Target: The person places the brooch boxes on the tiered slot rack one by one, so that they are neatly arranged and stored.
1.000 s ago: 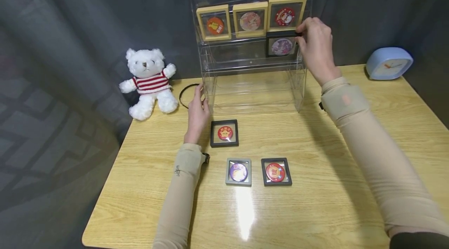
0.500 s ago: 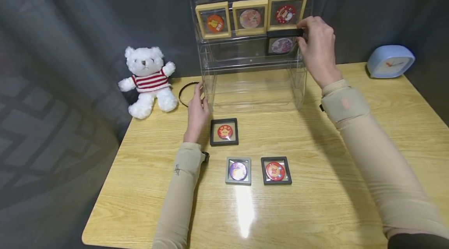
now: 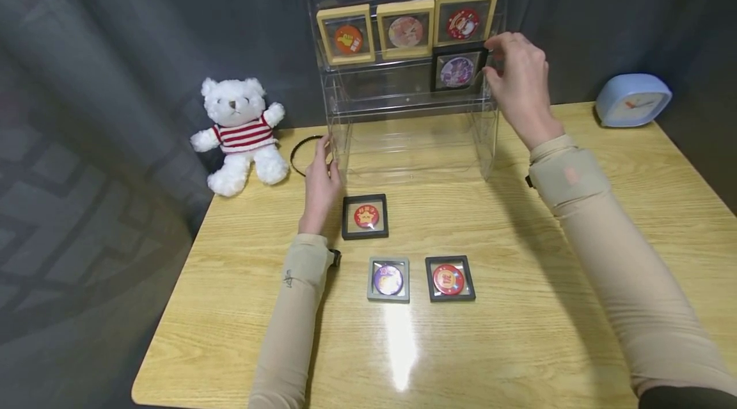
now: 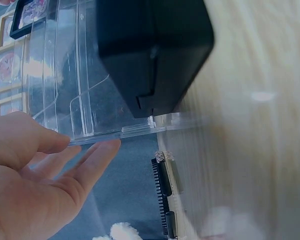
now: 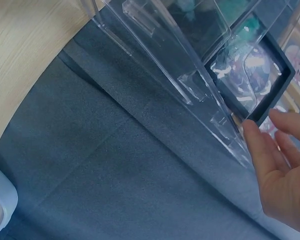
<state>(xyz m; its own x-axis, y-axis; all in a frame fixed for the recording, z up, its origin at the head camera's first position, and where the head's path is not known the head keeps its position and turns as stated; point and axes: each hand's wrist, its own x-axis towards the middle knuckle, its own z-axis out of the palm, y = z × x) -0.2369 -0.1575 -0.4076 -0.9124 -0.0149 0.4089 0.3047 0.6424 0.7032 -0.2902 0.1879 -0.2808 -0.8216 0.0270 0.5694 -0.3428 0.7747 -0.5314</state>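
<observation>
A clear tiered display stand [image 3: 411, 108] stands at the back of the table. On its second tier, my right hand [image 3: 518, 79] pinches the right edge of a black frame [image 3: 435, 70] with a purple round badge inside. The right wrist view shows thumb [image 5: 251, 131] and index finger [image 5: 282, 119] at a corner of that frame. My left hand [image 3: 321, 188] rests against the stand's left side with fingers fairly straight; in the left wrist view its fingertips [image 4: 111, 145] touch the clear edge. Above, on the top tier, are three yellow frames [image 3: 374, 31] with badges.
On the table lie a black frame [image 3: 365, 235] with a star badge, a grey frame [image 3: 388, 298] and another black frame [image 3: 451, 297]. A white teddy bear [image 3: 236, 134] sits left, beside a black toothed band [image 3: 295, 153]. A blue clock [image 3: 613, 105] stands right.
The black frame on the second tier has tipped back, so more of its badge face shows. My right fingers have spread slightly at its edge. My left hand keeps its place.
</observation>
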